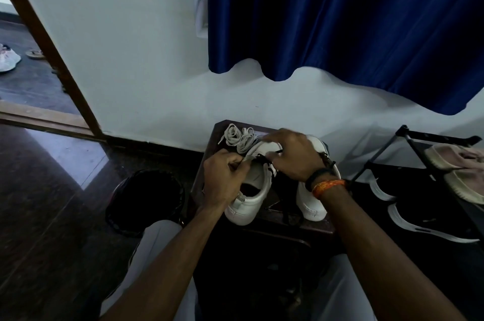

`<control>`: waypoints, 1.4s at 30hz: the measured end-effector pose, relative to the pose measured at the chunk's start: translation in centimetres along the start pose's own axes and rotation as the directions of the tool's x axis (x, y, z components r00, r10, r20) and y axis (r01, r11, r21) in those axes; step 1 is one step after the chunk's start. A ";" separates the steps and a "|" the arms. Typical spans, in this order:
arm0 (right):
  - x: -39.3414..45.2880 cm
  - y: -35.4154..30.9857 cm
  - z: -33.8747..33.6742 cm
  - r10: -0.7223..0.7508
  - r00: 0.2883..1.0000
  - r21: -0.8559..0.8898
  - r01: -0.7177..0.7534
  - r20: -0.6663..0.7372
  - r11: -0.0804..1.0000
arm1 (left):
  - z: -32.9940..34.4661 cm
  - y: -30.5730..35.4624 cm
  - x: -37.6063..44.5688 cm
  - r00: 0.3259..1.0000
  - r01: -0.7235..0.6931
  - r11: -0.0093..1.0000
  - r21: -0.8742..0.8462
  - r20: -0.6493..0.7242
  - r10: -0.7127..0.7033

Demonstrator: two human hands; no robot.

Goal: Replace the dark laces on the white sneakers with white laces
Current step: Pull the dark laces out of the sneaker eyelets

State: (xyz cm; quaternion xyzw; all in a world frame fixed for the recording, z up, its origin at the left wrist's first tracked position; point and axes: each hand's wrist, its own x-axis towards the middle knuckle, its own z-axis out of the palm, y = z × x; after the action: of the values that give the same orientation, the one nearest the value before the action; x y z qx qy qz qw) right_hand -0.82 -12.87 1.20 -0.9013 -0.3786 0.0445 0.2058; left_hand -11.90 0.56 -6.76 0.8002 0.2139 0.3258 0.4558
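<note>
Both hands gripped dark lace [264, 161] on the white leather sneaker [252, 184], left hand [225, 179] and right hand [290, 155] pinching. Tugging hard could topple it (white laces [239, 137] lay just behind).

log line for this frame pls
phase: unlacing | left hand: pinches dark lace | right hand: on left sneaker | white laces: unused

Small dark wooden tabletop [209, 163] carries two white leather sneakers [251, 197] side by side, loose white flat laces [239, 137] bundled far left.
</note>
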 end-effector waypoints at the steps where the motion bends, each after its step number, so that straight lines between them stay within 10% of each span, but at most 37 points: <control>1: 0.2 -0.6 0.3 -0.040 0.997 -0.017 0.041 0.061 0.999 | 0.0 -0.1 0.0 1.000 -0.002 1.000 0.002 0.002 0.002; 14: 0.7 -1.3 1.1 -0.026 0.999 -0.276 0.014 -0.040 0.961 | -0.2 0.2 0.2 0.999 -0.024 0.999 0.048 0.025 0.023; 22: -0.4 1.0 -1.1 0.211 0.920 -0.011 -0.227 -0.332 0.974 | -0.2 -0.1 0.5 1.000 -0.018 0.996 0.091 0.000 0.018; 32: -0.1 -2.7 0.9 -0.041 0.998 -0.087 0.045 0.049 0.995 | -0.1 -0.3 0.7 1.000 -0.002 0.995 0.098 0.017 0.000; 38: -0.3 -4.1 2.7 -0.056 0.996 -0.436 0.019 -0.072 0.900 | -0.1 0.0 1.0 0.999 0.007 0.996 0.087 0.041 -0.011; 42: -0.5 -3.0 2.8 -0.020 0.994 -0.270 -0.009 -0.106 0.963 | 0.0 -0.2 1.1 0.998 0.029 0.996 0.082 0.049 -0.033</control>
State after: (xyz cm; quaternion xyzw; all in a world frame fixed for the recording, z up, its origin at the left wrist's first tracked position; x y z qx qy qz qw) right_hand -3.85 -10.37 -0.19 -0.9209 -0.3720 -0.0569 0.1014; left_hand -11.16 1.36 -6.57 0.8226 0.2276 0.2896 0.4332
